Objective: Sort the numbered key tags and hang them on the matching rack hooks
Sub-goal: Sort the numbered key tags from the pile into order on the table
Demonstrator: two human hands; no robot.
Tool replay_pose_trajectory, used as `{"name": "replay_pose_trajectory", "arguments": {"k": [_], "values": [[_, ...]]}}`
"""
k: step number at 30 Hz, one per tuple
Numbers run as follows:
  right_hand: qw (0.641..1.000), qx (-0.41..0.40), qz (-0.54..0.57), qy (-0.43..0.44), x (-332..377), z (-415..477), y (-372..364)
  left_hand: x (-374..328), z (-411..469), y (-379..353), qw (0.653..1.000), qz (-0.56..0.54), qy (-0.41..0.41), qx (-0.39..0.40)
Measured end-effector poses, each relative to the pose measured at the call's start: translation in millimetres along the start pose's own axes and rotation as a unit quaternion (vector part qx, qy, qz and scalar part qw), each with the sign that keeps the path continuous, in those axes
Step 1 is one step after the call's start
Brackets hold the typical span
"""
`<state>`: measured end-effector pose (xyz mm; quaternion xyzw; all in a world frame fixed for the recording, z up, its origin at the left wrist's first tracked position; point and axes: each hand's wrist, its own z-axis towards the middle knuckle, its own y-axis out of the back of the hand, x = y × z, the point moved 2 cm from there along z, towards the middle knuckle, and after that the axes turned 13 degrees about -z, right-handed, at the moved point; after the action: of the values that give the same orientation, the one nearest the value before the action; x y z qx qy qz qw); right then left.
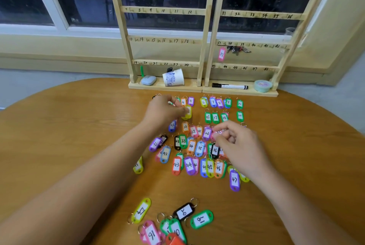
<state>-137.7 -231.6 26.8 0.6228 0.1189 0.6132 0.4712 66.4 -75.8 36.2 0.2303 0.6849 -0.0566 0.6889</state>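
On the wooden table, among sorted rows of key tags, the left hand pinches a yellow tag. The right hand curls onto a pink tag, its grip unclear. Tag 37 hangs on the rack.

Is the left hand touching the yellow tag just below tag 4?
Touching. In the head view the left hand pinches the yellow tag at its left edge; no gap shows.

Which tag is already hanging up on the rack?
The pink tag marked 37, hanging under hook 37 on the right-hand rack. No other tag in view is on a hook; they are all down at the table.
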Motion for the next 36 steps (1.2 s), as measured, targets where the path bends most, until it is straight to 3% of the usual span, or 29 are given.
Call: {"name": "replay_pose_trajectory", "arguments": {"k": [15,25,36], "values": [[1.000,0.003,0.007,0.014,-12.5,-5.1,5.5,-8.8,23.2,-40.0,0.986,0.160,-0.049,0.009],[0.962,0.249,-0.036,0.110,11.4,-29.6,3.2,-5.5,-65.5,26.6,0.984,0.168,-0.052,0.028],[0.928,0.296,-0.083,0.211,34.6,-52.7,-6.1,25.6,-155.8,85.9,0.987,0.136,0.026,0.079]]}}
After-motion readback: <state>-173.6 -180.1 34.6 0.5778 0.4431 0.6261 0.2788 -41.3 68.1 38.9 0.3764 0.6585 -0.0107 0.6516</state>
